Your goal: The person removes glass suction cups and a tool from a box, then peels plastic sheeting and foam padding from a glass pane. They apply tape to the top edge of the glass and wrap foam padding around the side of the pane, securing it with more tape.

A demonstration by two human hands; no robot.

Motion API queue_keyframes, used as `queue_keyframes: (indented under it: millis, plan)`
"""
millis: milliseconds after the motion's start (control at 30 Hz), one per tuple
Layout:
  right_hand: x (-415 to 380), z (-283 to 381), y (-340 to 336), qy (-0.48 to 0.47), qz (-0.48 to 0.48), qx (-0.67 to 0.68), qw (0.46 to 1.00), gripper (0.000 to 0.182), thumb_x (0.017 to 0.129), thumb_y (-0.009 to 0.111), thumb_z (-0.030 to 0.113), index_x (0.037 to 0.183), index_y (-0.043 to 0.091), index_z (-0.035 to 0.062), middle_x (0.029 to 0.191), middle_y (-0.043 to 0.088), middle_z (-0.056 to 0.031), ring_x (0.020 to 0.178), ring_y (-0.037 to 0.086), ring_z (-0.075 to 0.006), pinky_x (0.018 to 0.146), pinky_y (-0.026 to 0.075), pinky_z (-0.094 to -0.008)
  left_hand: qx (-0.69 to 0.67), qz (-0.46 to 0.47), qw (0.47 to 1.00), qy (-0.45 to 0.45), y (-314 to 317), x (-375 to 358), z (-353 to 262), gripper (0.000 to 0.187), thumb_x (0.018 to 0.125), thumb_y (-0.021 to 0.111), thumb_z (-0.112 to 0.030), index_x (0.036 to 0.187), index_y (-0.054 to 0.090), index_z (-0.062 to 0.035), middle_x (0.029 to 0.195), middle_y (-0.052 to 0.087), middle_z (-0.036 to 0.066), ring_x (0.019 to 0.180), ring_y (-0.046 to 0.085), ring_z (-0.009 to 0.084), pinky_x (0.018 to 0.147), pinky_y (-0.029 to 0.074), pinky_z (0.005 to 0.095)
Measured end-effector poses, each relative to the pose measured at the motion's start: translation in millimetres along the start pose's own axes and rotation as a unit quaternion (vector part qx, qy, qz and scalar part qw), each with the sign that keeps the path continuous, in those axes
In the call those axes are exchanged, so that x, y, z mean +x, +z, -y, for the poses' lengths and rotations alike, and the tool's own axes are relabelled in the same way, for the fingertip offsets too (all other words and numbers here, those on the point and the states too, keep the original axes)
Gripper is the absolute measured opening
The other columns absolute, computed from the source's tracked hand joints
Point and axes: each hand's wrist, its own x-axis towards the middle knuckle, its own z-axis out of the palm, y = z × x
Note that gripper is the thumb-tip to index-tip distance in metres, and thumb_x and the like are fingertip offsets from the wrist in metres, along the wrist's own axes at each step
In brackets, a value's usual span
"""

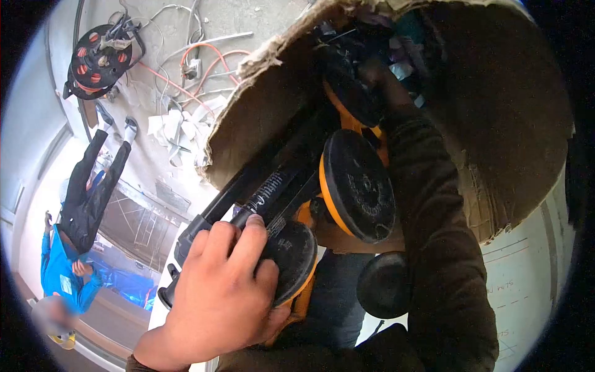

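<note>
My left hand (214,291) is closed around a suction lifter with a round black rubber pad (290,259) and orange-yellow body, near the mouth of a torn cardboard container (508,105). Just beyond its fingertips lies a black tube with white markings (269,189). My right arm reaches deep into the container, where my right hand (377,75) is in shadow and its fingers cannot be made out. Beside that arm is another black pad with an orange rim (362,186). A further orange-and-black lifter (352,96) lies near the right hand. Lower down shows a dark disc (384,285).
A cable reel (102,59) stands on the floor at upper left, with loose cords (207,59) and white scraps (176,130) nearby. A person in a blue top (71,263) is at left. A white surface with handwriting (517,279) lies at lower right.
</note>
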Motion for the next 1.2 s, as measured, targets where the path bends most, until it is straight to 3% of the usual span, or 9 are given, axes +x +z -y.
queue_keyframes:
  millis: [233,333,467,633,733,833,933,1033,1200]
  plan:
    - [-11,10,-61,-0.046,-0.103,0.048,0.993,0.032,0.103,0.057,0.024,0.129,0.065,0.0071,0.12,0.07,-0.0117,0.105,0.069,-0.0227,0.078,0.057,-0.0359,0.005,-0.02,1.0,0.001,2,-1,-2,0.047,0.051,0.083,-0.035,0.083,0.071,-0.0019,0.126,0.056,0.024,0.101,0.052,0.0386,0.088,0.048,0.0477]
    - [-9,14,-99,-0.188,-0.203,-0.141,0.951,0.04,0.101,0.06,0.03,0.132,0.063,0.005,0.122,0.07,-0.0131,0.11,0.068,-0.0289,0.084,0.058,-0.0418,-0.008,-0.024,1.0,0.002,1,0,-2,0.047,0.054,0.082,-0.036,0.082,0.07,-0.0013,0.126,0.056,0.024,0.102,0.052,0.0398,0.09,0.048,0.0485]
    - [-24,21,-104,-0.234,-0.373,-0.348,0.828,0.052,0.099,0.061,0.041,0.134,0.062,0.0036,0.124,0.069,-0.0173,0.114,0.067,-0.0344,0.09,0.056,-0.0452,0.011,-0.038,0.999,0.012,-1,2,-6,0.045,0.058,0.08,-0.037,0.083,0.071,-0.0005,0.124,0.056,0.024,0.103,0.052,0.0392,0.089,0.047,0.0476]
    - [-14,48,-85,-0.278,-0.333,-0.411,0.802,0.059,0.096,0.061,0.048,0.135,0.062,0.0033,0.125,0.068,-0.0203,0.115,0.066,-0.0369,0.094,0.055,-0.0461,0.027,-0.06,0.998,0.023,1,1,-9,0.041,0.062,0.08,-0.034,0.083,0.072,-0.0003,0.12,0.054,0.022,0.1,0.052,0.0361,0.084,0.047,0.045]
    - [-9,65,-73,-0.295,-0.201,-0.428,0.83,0.064,0.095,0.061,0.052,0.136,0.062,0.0032,0.126,0.068,-0.022,0.116,0.065,-0.0385,0.096,0.054,-0.0467,0.029,-0.056,0.997,0.046,0,2,-10,0.04,0.062,0.08,-0.035,0.083,0.073,-0.0012,0.116,0.053,0.021,0.1,0.052,0.0366,0.084,0.047,0.0457]
    - [-14,45,-47,-0.321,-0.073,-0.433,0.839,0.068,0.093,0.061,0.056,0.136,0.062,0.003,0.126,0.068,-0.0238,0.117,0.065,-0.04,0.098,0.053,-0.0472,0.014,-0.041,0.999,-0.009,1,5,-17,0.044,0.058,0.078,-0.035,0.085,0.075,-0.0008,0.124,0.054,0.025,0.108,0.053,0.044,0.096,0.047,0.0507]
    - [-14,59,-36,-0.276,-0.136,-0.427,0.85,0.073,0.092,0.061,0.061,0.137,0.062,0.0029,0.127,0.067,-0.0256,0.118,0.065,-0.0415,0.1,0.052,-0.0478,0.001,-0.031,1.0,-0.004,2,4,-14,0.044,0.058,0.078,-0.034,0.087,0.075,-0.0013,0.123,0.054,0.026,0.107,0.053,0.0441,0.096,0.047,0.05]
    - [-40,75,-18,-0.083,-0.29,-0.468,0.83,0.072,0.092,0.059,0.06,0.139,0.06,0.0046,0.133,0.064,-0.0244,0.123,0.062,-0.0425,0.105,0.049,-0.0484,0.002,-0.028,1.0,0.0,2,2,-12,0.044,0.058,0.078,-0.036,0.085,0.074,-0.0022,0.123,0.054,0.026,0.106,0.053,0.0436,0.095,0.047,0.0496]
    - [-19,63,-59,-0.237,-0.344,-0.399,0.816,0.065,0.091,0.061,0.052,0.137,0.062,0.0058,0.134,0.064,-0.0221,0.122,0.062,-0.0406,0.103,0.05,-0.0488,0.006,-0.027,0.999,0.019,1,4,-16,0.043,0.058,0.08,-0.037,0.083,0.072,-0.0029,0.124,0.056,0.025,0.104,0.052,0.0414,0.094,0.047,0.0474]
